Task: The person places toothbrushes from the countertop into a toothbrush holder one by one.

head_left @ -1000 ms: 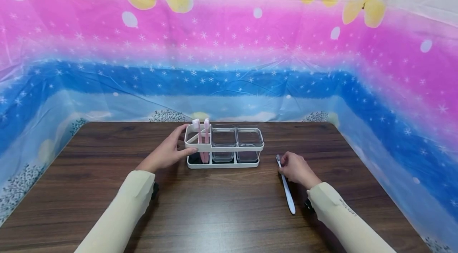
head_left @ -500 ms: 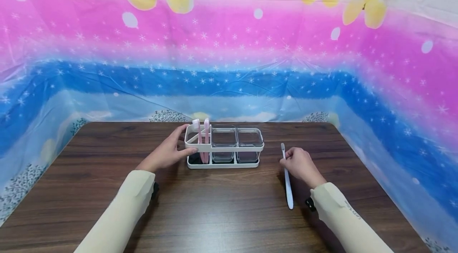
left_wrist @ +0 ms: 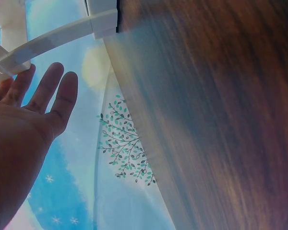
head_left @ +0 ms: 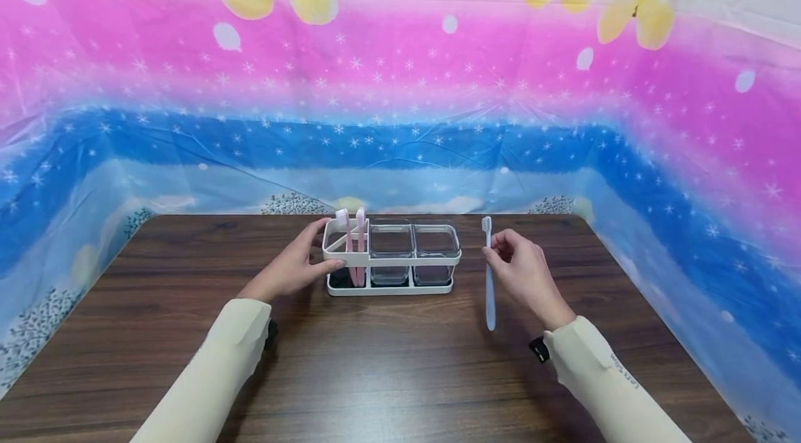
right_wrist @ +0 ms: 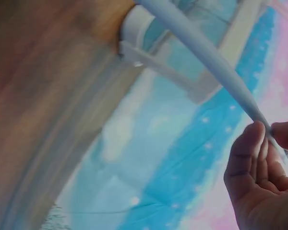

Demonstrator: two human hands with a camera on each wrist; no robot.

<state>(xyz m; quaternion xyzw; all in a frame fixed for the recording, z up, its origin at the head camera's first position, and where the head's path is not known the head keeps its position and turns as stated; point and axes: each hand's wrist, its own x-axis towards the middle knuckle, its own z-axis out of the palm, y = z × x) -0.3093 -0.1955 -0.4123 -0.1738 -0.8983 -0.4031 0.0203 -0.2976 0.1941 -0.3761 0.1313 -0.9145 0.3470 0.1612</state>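
1. Cream-sleeved, our left hand (head_left: pixel 289 268) has not moved in the last second: thumb and fingers rest curled on the left end of the white holder (head_left: pixel 393 256), steadying it on the bench (head_left: pixel 375 359). Two pink toothbrushes (head_left: pixel 353 248) stand in its left compartment.
2. Our right hand (head_left: pixel 524 275) has raised the white toothbrush (head_left: pixel 489 276) off the bench. Fingertips pinch its neck; it now hangs upright, head up, just right of the holder, so we judge it ready to be slotted in.
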